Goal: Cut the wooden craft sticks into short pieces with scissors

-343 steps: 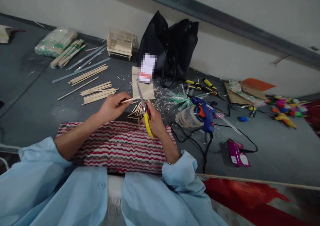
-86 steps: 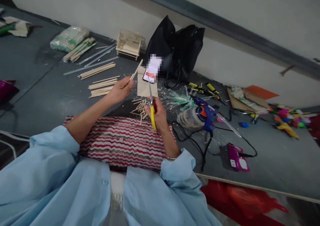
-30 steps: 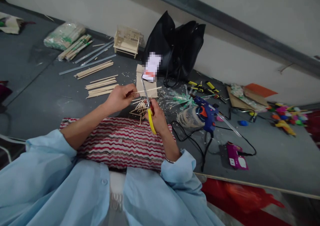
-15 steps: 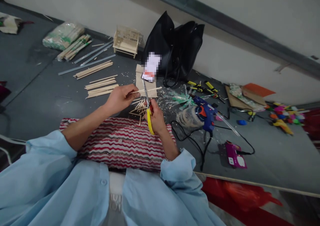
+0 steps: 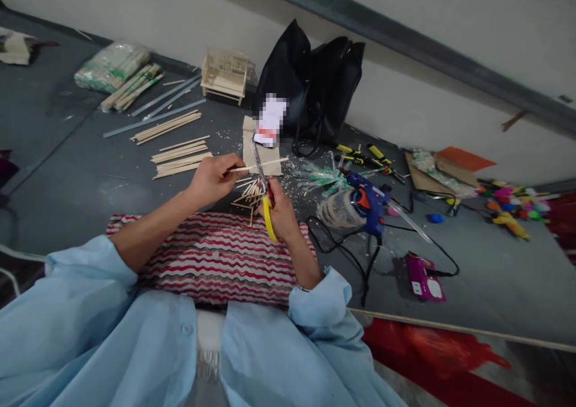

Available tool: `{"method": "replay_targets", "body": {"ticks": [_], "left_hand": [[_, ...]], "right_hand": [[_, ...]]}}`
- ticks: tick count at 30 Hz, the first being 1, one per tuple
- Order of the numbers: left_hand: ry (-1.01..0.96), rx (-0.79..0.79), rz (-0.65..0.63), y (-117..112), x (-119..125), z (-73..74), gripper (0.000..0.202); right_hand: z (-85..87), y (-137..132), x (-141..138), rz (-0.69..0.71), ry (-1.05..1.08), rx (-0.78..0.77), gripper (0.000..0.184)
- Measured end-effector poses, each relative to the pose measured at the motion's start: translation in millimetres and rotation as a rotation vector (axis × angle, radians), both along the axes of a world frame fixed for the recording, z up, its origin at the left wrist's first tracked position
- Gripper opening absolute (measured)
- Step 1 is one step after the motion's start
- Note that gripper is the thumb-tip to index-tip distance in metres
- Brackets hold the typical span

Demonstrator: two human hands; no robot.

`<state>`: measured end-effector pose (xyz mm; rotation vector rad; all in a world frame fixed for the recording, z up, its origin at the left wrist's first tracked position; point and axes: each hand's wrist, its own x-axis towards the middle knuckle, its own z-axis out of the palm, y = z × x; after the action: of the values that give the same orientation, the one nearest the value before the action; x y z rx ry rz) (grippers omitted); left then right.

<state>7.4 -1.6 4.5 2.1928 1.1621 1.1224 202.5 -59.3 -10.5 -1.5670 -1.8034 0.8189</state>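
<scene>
OK, your L hand (image 5: 215,180) pinches a wooden stick (image 5: 272,162), its free end pointing R over the tan paper (image 5: 248,133). Your R hand (image 5: 283,216) is wrapped round the scissors (image 5: 268,218), blades crossing the stick. Short stick pcs (image 5: 249,192) lie nr both hands.

- A thin, pale, straight wooden stick (image 5: 272,162) is lying almost level in the left fingers (image 5: 230,162), above the surface (image 5: 486,281), its free end pointing rightward.
- The yellow-handled scissors (image 5: 263,182) are resting in the right fingers (image 5: 275,189), metal blades crossing the stick and pointing toward the back edge.
</scene>
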Motion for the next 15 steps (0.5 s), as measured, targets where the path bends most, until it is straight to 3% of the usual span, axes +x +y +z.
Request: {"method": "replay_targets", "body": {"ticks": [10,15], "left_hand": [[0.032,-0.091,-0.046,5.5,-1.2,-1.8,0.023],[-0.014,-0.084,-0.109,5.1,-1.2,-2.2,0.028]], "right_hand": [[-10.5,3.7,0.8,0.003,0.007,0.028,0.04],[-8.5,3.7,0.3,-0.007,-0.022,0.03,0.046]]}}
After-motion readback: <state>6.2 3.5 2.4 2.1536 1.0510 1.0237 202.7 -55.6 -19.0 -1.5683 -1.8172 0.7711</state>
